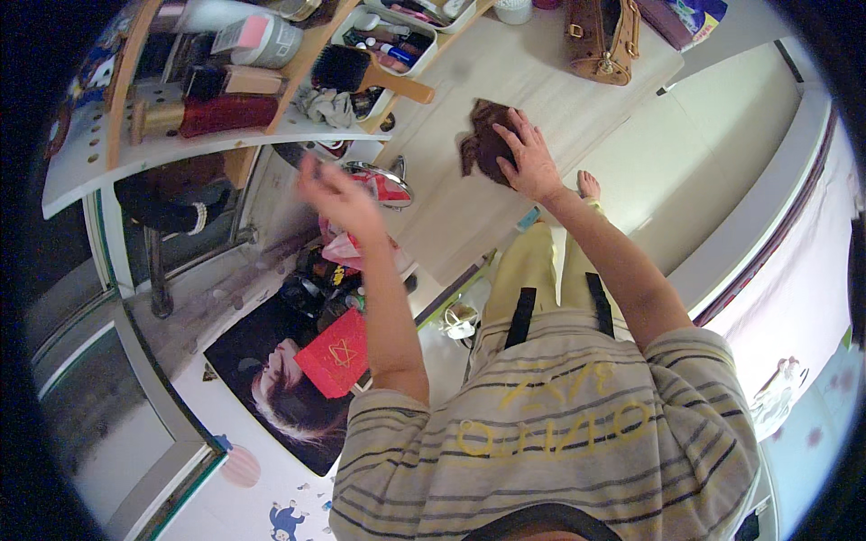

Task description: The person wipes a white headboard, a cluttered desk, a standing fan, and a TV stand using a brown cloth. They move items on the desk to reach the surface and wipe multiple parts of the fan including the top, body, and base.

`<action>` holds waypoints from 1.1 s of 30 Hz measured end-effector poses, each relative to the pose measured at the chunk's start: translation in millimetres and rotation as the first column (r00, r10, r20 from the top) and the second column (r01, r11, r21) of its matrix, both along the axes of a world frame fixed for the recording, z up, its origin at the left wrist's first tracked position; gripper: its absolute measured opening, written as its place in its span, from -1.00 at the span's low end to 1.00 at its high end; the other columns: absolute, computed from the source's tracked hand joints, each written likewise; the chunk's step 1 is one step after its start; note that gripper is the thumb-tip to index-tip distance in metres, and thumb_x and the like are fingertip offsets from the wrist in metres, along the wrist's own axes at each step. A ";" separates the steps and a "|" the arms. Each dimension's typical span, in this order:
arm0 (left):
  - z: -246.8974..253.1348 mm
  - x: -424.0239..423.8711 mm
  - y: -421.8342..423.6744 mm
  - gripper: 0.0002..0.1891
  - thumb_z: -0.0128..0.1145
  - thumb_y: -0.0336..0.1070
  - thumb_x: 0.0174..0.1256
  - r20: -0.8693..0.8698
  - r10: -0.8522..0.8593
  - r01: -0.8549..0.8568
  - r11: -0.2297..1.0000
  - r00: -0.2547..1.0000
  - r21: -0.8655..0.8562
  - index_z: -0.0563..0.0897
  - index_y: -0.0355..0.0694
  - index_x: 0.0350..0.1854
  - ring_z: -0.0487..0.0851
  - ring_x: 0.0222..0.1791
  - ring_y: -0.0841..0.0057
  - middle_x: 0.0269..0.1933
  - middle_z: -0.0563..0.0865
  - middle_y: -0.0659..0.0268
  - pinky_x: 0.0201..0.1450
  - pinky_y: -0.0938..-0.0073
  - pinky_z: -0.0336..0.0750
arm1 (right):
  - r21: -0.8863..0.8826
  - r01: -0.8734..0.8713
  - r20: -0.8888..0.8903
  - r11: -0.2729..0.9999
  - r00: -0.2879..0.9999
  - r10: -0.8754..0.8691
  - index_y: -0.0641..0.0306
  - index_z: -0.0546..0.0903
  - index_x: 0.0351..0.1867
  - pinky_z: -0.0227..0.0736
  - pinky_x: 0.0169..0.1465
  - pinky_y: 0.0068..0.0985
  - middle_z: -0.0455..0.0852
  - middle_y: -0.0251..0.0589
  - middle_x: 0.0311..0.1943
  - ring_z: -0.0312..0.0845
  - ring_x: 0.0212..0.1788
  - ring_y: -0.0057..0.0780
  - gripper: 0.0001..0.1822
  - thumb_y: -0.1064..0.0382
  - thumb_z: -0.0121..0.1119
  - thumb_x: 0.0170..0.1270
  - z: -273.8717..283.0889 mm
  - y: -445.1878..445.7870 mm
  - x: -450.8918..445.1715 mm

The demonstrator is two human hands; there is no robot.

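My right hand lies with spread fingers on a dark brown cloth, which is bunched on the pale wood-grain tabletop. My left hand is raised near the shelf edge, above a round mirror, and is blurred. Its fingers look extended, but whether it holds anything cannot be made out. A paddle hairbrush with a wooden handle rests across a white tray beyond the left hand.
A brown handbag stands at the table's far side. Shelves at the upper left hold a grey tub and a dark red object. A red packet and a dark picture panel lie at the lower left.
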State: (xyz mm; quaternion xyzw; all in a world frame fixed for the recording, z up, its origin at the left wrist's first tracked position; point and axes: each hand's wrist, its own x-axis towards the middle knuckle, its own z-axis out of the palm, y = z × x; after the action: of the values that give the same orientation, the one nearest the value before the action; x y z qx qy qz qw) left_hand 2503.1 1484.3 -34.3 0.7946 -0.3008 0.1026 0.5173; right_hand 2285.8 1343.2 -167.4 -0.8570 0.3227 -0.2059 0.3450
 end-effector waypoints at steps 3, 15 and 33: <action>-43.2 -70.4 -31.7 -0.61 0.11 -0.30 0.29 0.153 -0.433 0.406 0.896 0.888 0.180 0.49 -0.33 0.14 0.40 0.21 0.13 0.16 0.53 0.02 0.28 0.14 0.25 | -0.089 0.083 -0.089 0.993 0.992 -0.091 0.06 0.32 0.35 -0.09 0.46 0.04 0.06 0.01 0.46 -0.10 0.50 0.03 -0.37 0.31 0.15 0.19 -6.2 -8.6 -12.9; -154.7 -49.3 -160.8 -0.32 0.14 0.10 0.24 0.132 -0.479 0.201 0.582 0.868 0.788 0.36 -0.07 0.37 -0.01 0.46 -0.16 0.48 0.13 0.05 0.41 -0.30 -0.07 | -0.092 0.115 -0.583 0.989 0.799 -0.147 0.08 0.15 0.45 -0.10 0.47 0.01 -0.06 -0.02 0.51 -0.23 0.55 -0.13 -0.23 0.14 0.21 0.22 -0.5 -49.3 -84.5; -130.8 -132.0 98.9 -0.33 0.28 -0.10 0.15 0.042 -0.401 0.265 0.678 0.915 0.686 0.39 -0.11 0.33 0.12 0.41 -0.17 0.45 0.15 -0.09 0.42 -0.14 0.03 | -0.150 0.064 -0.567 0.987 0.812 -0.139 0.08 0.21 0.42 0.06 0.43 -0.04 0.02 0.01 0.47 -0.11 0.52 -0.13 -0.16 0.07 0.34 0.11 -2.8 -52.3 -88.3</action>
State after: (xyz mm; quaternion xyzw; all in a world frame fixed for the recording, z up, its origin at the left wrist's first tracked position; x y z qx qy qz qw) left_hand 2371.1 1583.2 -165.1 0.8439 -0.5053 -0.0332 0.1774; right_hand 2197.4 1290.9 -170.2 -0.8803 0.4438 0.0248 0.1659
